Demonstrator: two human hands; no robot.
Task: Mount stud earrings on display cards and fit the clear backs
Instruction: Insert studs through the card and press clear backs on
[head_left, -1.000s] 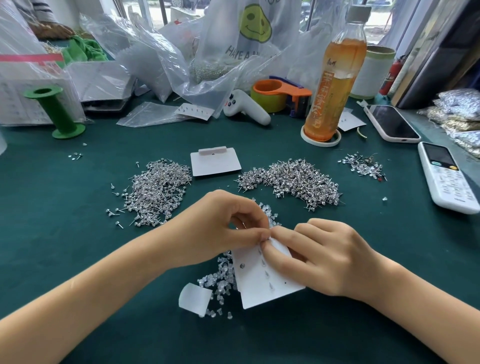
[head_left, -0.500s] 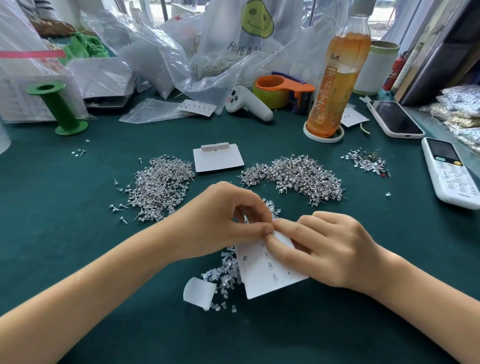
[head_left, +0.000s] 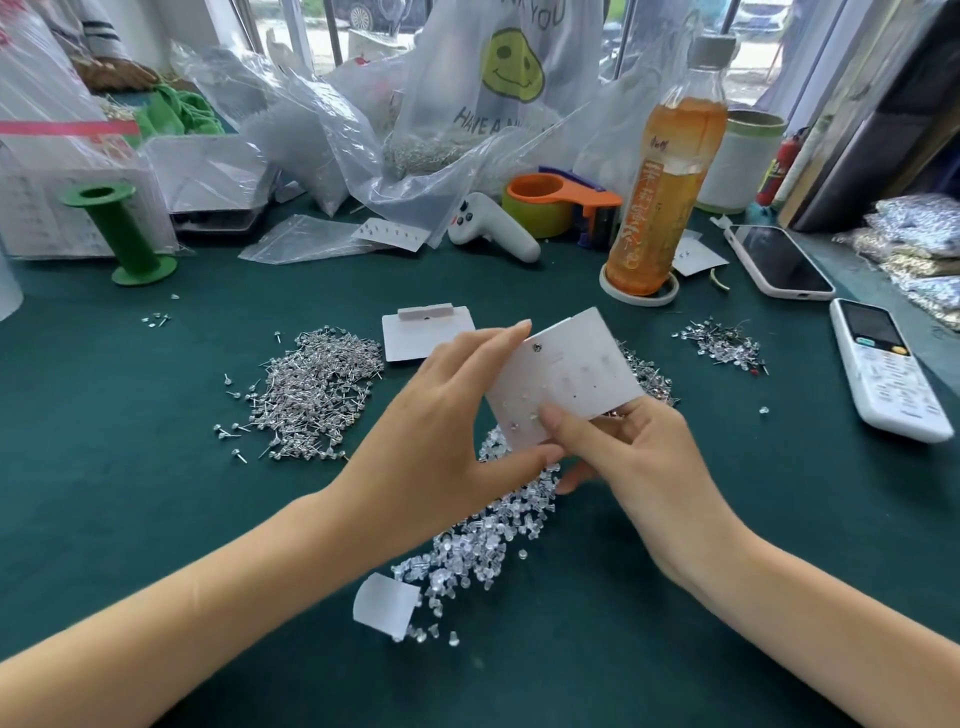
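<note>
Both forearms reach in — left hand (head_left: 441, 421) and right hand (head_left: 639, 467) raised, fingers pinching.

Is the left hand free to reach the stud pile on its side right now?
Probably not at once: the left hand holds the card together with the right hand. The stud pile lies uncovered on the table, so the path looks open once it lets go.

Right hand (head_left: 641, 462) fingers behind card (head_left: 566, 376)

White display card (head_left: 576, 364) between the fingers; clear earring backs (head_left: 483, 545) below them. Silver stud earrings (head_left: 311, 384) on the dark green table mat (head_left: 130, 519). Beyond: green spool (head_left: 122, 234), orange tape dispenser (head_left: 561, 200), amber bottle (head_left: 660, 197).
</note>
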